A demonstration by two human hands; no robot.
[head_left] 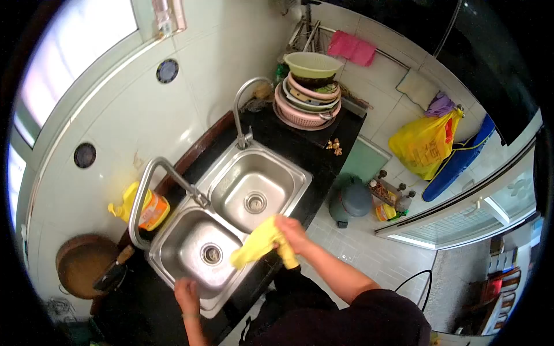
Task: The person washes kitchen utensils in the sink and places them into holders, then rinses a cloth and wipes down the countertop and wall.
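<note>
My right hand point(293, 235) is closed on a yellow cloth point(257, 242), which hangs over the front edge of the double steel sink point(231, 226), near the divider between the basins. Over the near left rim of the sink is my left hand point(187, 297), its fingers curled and blurred; whether they hold anything cannot be made out. Both basins show their drains, with nothing else seen in them. One curved faucet point(151, 179) stands behind the left basin and another point(239, 109) behind the right basin.
Stacked basins and colanders point(306, 95) stand on the black counter's far end. A yellow jug point(144, 207) is by the wall, a pan point(86, 265) at left. A grey bin point(351, 199) and bottles point(389, 193) are on the floor; a yellow bag point(424, 144) hangs at right.
</note>
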